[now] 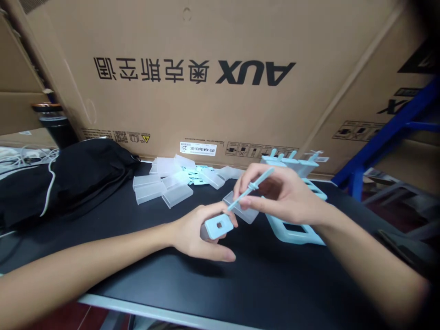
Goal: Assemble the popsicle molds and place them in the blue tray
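My left hand (202,231) is closed around a translucent ice-pop mould, mostly hidden by the fingers, with a light blue lid (219,225) that has a hole in its middle. My right hand (275,190) pinches a slim light blue stick (253,186) with a small collar partway along it. The stick slants down, its lower tip close to the lid's far edge; whether they touch I cannot tell. Behind the right hand stands a light blue holder frame (292,234), partly hidden, with several sticks rising at its back. A translucent mould (248,211) lies between the hands and the frame.
Several translucent moulds (177,195) lie in a heap at the back of the black table (240,284), around small light blue parts (197,175). A black cloth bag (79,174), white cables (24,158) and a dark bottle (57,123) are left. Large cartons (192,110) stand behind.
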{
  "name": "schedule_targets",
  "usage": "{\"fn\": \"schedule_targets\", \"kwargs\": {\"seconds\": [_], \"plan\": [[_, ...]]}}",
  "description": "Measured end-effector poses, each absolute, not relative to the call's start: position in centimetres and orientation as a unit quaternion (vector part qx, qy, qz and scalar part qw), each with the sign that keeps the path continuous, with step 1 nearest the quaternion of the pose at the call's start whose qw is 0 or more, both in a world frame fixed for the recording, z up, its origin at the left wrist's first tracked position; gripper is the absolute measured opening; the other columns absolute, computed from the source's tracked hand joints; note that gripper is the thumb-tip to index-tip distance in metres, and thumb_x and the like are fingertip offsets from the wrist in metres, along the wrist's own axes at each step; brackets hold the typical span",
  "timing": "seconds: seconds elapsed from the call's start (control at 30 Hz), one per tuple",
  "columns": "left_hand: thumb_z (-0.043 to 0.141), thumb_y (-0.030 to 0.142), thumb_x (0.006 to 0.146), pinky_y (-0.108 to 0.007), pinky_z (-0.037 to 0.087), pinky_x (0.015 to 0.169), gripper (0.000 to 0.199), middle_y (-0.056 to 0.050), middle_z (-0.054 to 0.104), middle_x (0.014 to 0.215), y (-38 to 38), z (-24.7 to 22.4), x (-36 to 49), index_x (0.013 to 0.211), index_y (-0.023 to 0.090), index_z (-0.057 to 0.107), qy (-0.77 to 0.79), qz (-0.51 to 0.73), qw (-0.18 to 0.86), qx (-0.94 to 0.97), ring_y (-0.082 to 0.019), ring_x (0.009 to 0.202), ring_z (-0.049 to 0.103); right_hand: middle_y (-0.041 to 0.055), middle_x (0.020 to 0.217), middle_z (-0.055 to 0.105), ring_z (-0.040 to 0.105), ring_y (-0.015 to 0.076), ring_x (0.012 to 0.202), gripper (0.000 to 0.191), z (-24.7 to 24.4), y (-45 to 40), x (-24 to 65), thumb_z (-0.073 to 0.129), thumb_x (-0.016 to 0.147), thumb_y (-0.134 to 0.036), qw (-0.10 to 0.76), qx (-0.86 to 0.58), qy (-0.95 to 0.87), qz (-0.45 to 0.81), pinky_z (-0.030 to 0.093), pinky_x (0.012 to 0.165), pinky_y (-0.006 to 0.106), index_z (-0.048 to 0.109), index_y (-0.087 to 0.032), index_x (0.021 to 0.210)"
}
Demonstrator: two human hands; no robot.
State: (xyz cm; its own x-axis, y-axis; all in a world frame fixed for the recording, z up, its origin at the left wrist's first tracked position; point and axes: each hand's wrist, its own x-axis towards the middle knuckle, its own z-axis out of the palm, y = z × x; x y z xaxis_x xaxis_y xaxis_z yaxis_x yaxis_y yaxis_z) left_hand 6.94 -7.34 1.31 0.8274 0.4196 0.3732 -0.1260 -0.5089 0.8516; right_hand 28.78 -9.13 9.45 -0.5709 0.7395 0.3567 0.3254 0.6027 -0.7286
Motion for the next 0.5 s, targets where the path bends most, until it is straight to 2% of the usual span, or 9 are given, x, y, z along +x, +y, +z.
{"fn": "schedule_targets", "kwargs": {"seconds": [0.1, 0.23, 0.3, 0.4, 0.5], "plan": [[0.066, 0.017, 0.070, -0.022, 0.042, 0.053, 0.022, 0.005, 0.047, 0.062, -7.1, 1.1, 8.1, 0.083, 0.018, 0.048, 0.088, 0.290, 0.477, 0.825, -0.009, 0.054, 0.044, 0.0037, 0.084, 0.067, 0.063, 0.0154, 0.076, 0.011, 8.6, -9.7, 28.3, 0.068, 0.083, -0.028, 0.316, -0.298, -0.846, 0.309, 0.052, 0.069, 0.030, 0.062, -0.021, 0.088], [0.053, 0.010, 0.068, -0.022, 0.038, 0.049, 0.017, 0.005, 0.041, 0.058, -6.4, 0.8, 9.4, 0.065, 0.019, 0.039, 0.074, 0.293, 0.453, 0.839, -0.008, 0.051, 0.039, 0.0032, 0.083, 0.064, 0.057, 0.0134, 0.073, 0.008, 8.1, -9.6, 27.9, 0.065, 0.086, -0.026, 0.282, -0.299, -0.872, 0.267, 0.049, 0.067, 0.028, 0.063, -0.019, 0.089], [0.051, 0.011, 0.066, -0.023, 0.037, 0.049, 0.016, 0.005, 0.041, 0.058, -6.3, 0.8, 9.7, 0.064, 0.020, 0.038, 0.064, 0.291, 0.446, 0.844, -0.008, 0.051, 0.038, 0.0042, 0.090, 0.063, 0.057, 0.0140, 0.078, 0.014, 7.8, -9.5, 28.0, 0.066, 0.085, -0.028, 0.267, -0.298, -0.882, 0.250, 0.049, 0.070, 0.028, 0.063, -0.019, 0.096], [0.053, 0.013, 0.066, -0.026, 0.038, 0.053, 0.018, 0.005, 0.039, 0.059, -6.3, 0.9, 9.5, 0.066, 0.020, 0.036, 0.061, 0.297, 0.427, 0.852, -0.009, 0.053, 0.038, 0.0060, 0.103, 0.061, 0.056, 0.0166, 0.089, 0.035, 7.5, -9.7, 28.1, 0.073, 0.080, -0.033, 0.252, -0.285, -0.894, 0.236, 0.049, 0.077, 0.030, 0.062, -0.021, 0.110], [0.057, 0.015, 0.067, -0.027, 0.043, 0.057, 0.022, 0.006, 0.039, 0.060, -6.6, 1.2, 9.0, 0.071, 0.021, 0.036, 0.061, 0.279, 0.440, 0.851, -0.010, 0.054, 0.040, 0.0067, 0.105, 0.060, 0.057, 0.0176, 0.095, 0.032, 7.2, -9.9, 27.9, 0.072, 0.082, -0.031, 0.261, -0.274, -0.897, 0.229, 0.049, 0.082, 0.031, 0.064, -0.022, 0.112]]}}
